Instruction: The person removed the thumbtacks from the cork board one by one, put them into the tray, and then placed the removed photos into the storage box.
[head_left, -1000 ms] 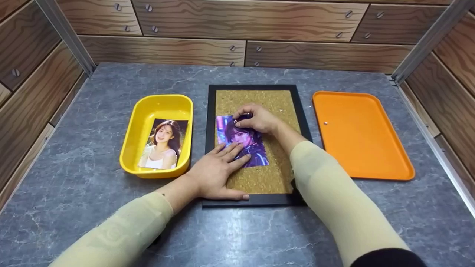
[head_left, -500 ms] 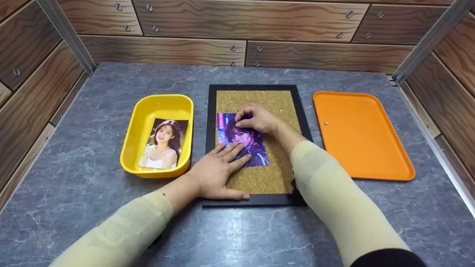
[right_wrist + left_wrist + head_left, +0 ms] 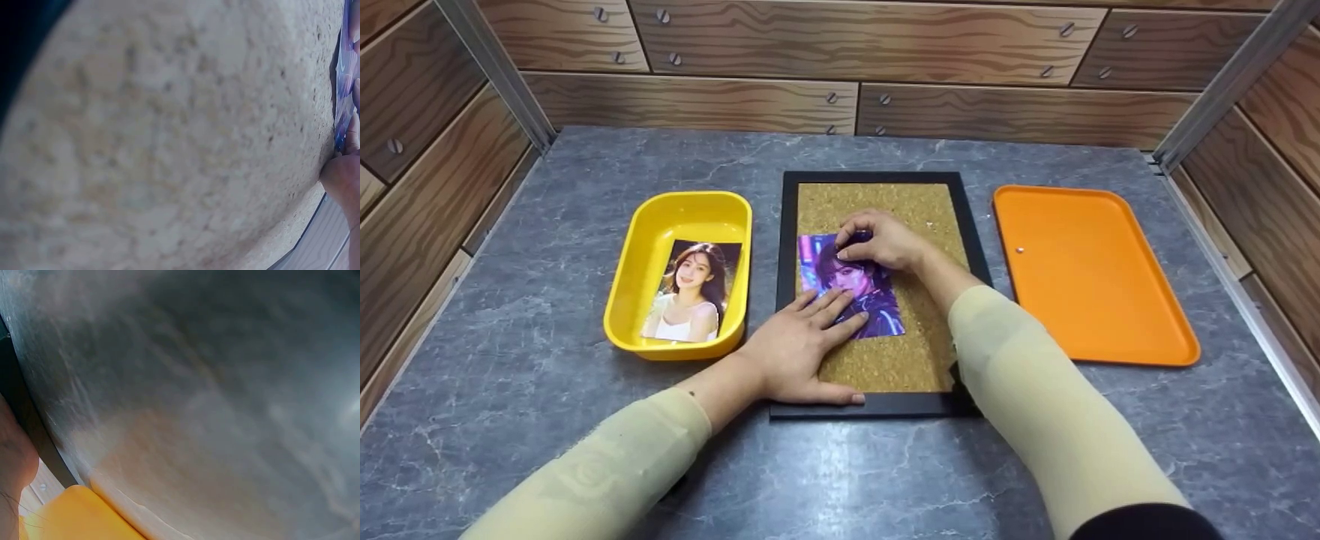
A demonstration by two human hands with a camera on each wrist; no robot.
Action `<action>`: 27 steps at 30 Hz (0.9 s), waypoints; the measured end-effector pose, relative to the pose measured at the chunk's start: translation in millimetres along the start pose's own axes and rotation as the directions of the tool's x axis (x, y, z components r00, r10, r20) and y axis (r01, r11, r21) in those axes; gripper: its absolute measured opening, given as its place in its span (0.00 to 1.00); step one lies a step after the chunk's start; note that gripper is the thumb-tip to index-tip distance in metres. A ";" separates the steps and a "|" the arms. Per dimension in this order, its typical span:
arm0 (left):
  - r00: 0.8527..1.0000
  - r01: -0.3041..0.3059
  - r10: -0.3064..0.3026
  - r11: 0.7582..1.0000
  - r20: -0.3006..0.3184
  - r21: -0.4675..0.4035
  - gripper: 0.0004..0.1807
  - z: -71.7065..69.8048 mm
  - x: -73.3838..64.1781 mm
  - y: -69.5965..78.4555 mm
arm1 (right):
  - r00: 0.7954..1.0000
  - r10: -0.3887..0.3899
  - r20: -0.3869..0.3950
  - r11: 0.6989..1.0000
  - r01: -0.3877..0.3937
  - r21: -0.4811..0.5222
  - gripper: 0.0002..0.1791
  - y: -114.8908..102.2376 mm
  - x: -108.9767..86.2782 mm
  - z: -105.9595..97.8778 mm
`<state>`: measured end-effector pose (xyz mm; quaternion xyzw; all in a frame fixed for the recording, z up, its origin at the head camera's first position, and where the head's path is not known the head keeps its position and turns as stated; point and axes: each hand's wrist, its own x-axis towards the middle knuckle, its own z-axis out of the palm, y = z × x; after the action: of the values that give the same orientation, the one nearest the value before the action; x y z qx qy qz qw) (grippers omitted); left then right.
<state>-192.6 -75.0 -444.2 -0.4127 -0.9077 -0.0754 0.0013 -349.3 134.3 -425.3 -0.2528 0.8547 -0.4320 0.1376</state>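
My left hand (image 3: 800, 346) lies flat in the head view, fingertips on the lower part of a purple portrait photo (image 3: 877, 306) and thumb on the black frame of the corkboard (image 3: 885, 367). At the photo's upper edge, my right hand (image 3: 880, 240) pinches with thumb and curled fingers. What it pinches looks like a tiny push pin, now hidden behind the fingertips. Along the right edge of the right wrist view, the photo (image 3: 344, 84) shows edge-on against the cork, with parts of a hand beside it.
On the left, a yellow tub (image 3: 619, 300) holds another portrait photo (image 3: 688, 292). An orange tray (image 3: 1099, 285) stands on the right, with a tiny shiny pin (image 3: 1020, 250) near its left rim. Another small clear piece (image 3: 929, 224) is on the cork. Wood-patterned panels (image 3: 855, 41) enclose the table.
The photo's upper edge rose slightly and has come back down. A shiny speck at the right fingertips is no longer visible. The left hand has stayed in place.
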 end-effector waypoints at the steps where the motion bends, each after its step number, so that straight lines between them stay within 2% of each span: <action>1: 1.000 0.001 -0.001 1.000 0.001 -0.001 0.60 -0.2 0.1 0.1 | 1.000 -0.003 0.001 1.000 0.003 0.003 0.11 0.1 -0.3 -0.2; 13: 1.000 0.002 -0.002 1.000 0.001 -0.008 0.60 0.6 -0.2 -0.6 | 1.000 0.022 -0.016 0.999 -0.022 0.024 0.13 0.7 -0.2 2.3; 21: 1.000 0.003 -0.003 1.000 0.004 -0.008 0.60 0.0 -0.3 -0.8 | 1.000 -0.016 -0.024 1.000 0.016 -0.007 0.10 0.4 0.6 2.7; 27: 1.000 0.005 -0.005 1.000 0.012 -0.008 0.60 -0.7 -0.2 -0.2 | 1.000 -0.012 -0.029 0.999 0.013 0.045 0.11 2.0 0.0 2.2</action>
<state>-192.6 -75.4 -443.6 -0.4108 -0.9085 -0.0765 -0.0060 -348.9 133.8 -428.2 -0.2488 0.8450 -0.4556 0.1285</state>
